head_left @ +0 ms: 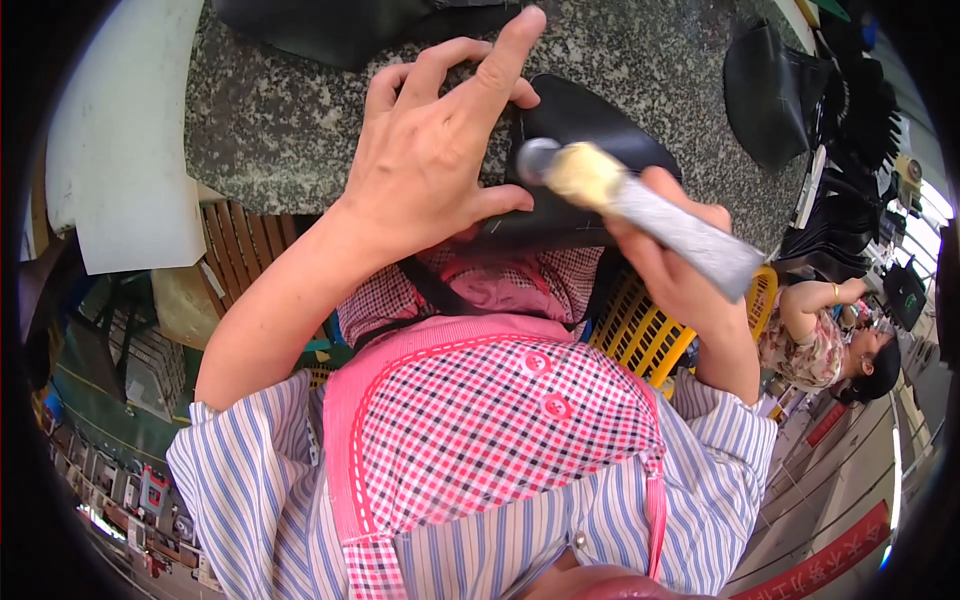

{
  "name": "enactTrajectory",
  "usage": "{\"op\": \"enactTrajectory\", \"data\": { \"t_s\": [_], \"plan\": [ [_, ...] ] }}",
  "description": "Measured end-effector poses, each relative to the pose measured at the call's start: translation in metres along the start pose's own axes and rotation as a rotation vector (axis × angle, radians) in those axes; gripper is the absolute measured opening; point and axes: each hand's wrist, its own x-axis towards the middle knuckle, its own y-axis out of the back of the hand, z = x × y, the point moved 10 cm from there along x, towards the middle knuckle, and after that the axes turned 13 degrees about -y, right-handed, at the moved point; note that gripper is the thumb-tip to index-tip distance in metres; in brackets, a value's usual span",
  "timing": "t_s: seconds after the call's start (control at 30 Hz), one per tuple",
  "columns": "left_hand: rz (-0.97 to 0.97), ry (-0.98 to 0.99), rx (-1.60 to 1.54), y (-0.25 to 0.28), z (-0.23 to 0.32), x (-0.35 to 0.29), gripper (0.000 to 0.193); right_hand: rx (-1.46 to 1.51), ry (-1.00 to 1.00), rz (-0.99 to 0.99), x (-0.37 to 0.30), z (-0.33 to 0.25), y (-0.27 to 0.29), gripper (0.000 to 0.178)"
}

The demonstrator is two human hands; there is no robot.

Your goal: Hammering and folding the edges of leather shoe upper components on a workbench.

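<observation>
A black leather piece [590,125] with a curved outline lies at the near edge of the speckled stone worktop [290,130]. My left hand [430,150] rests at its left side, fingers spread and index finger stretched out, with the thumb on the leather. Closed around the flat metal handle of a hammer [690,235] is my right hand [665,260]. Yellow wrapping covers the hammer's neck, and its rounded metal head is over the leather, blurred by motion. I cannot tell whether the head touches the leather.
More black leather lies at the far left [330,25] and right [765,95] of the worktop. A yellow plastic basket [645,325] stands below the near edge. A white block [135,130] adjoins the left side. Another person [825,335] is at the right.
</observation>
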Motion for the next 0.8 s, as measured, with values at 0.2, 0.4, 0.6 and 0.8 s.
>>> {"op": "enactTrajectory", "data": {
  "t_s": [0.2, 0.4, 0.6, 0.8],
  "plan": [
    [-0.123, -0.149, 0.107, -0.003, 0.021, 0.000, 0.063, 0.145, -0.266, 0.677, -0.082, 0.134, 0.054, 0.021],
    [-0.183, -0.248, 0.028, -0.021, 0.030, 0.004, 0.044, -0.373, -0.404, 0.919, -0.094, 0.188, 0.070, 0.021],
    [-0.113, -0.320, 0.129, -0.025, 0.034, 0.005, 0.029, -0.014, 0.149, 0.916, -0.069, 0.096, 0.065, 0.043],
    [-0.116, -0.299, 0.167, -0.024, 0.034, 0.004, 0.035, -0.131, 0.314, 0.565, -0.006, 0.031, 0.015, 0.028]
  ]
}}
